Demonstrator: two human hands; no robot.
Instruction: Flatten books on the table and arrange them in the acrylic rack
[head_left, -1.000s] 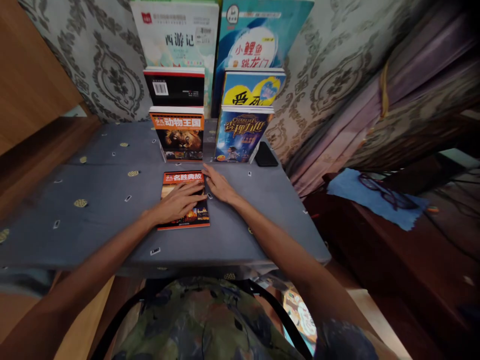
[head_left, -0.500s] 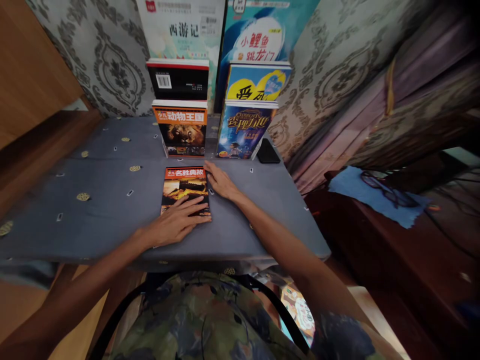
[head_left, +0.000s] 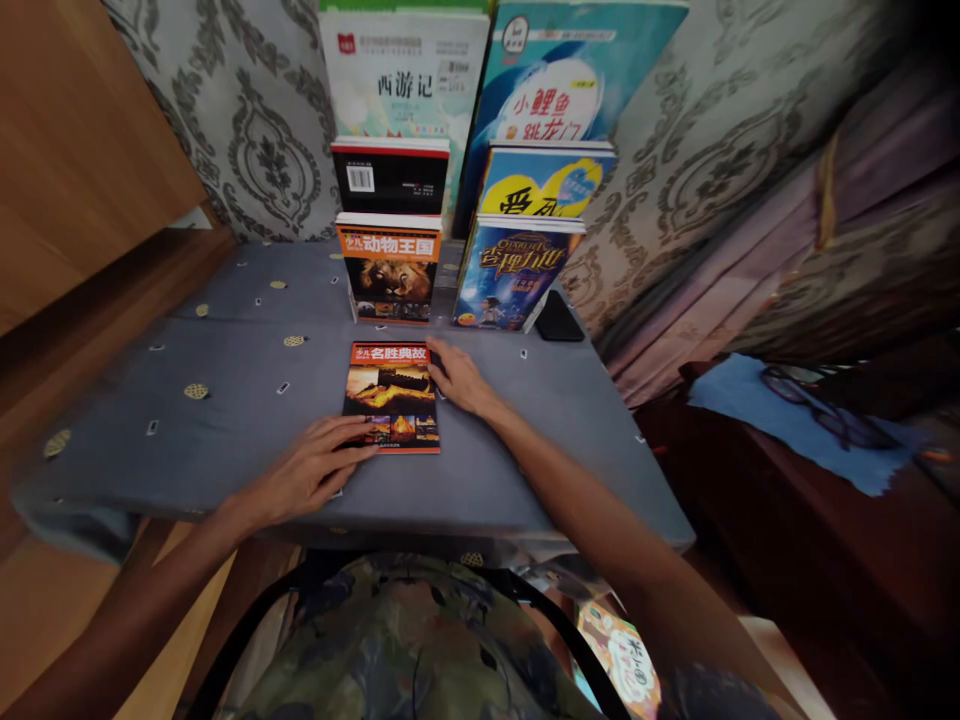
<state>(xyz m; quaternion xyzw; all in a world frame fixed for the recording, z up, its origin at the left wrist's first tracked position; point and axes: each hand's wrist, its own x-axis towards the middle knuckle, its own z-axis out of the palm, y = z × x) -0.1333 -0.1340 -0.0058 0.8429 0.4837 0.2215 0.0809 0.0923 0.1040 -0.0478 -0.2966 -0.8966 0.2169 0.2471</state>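
A thin book with a red title band and a Great Wall photo (head_left: 392, 395) lies flat, face up, on the cloth-covered table (head_left: 247, 440). My left hand (head_left: 311, 462) rests over its lower left corner, fingers stretched out across the edge. At the upper right edge of the cover is my right hand (head_left: 459, 375), its fingertips touching the book's side and the fingers extended. Just behind stand two stacks of upright books: the lion-cover book (head_left: 391, 272) fronts the left one, a blue book (head_left: 514, 272) the right one.
A black phone (head_left: 559, 318) lies right of the stacks, near the table's edge. Glasses (head_left: 825, 405) rest on a blue cloth (head_left: 780, 415) upon a dark red surface further right. Patterned wallpaper (head_left: 270, 150) is behind. Another book (head_left: 622, 660) is low down by my body.
My left hand has slid left and down off the middle of the cover, uncovering its lower pictures. My right hand stays at the upper right edge. The whole view has shifted slightly.
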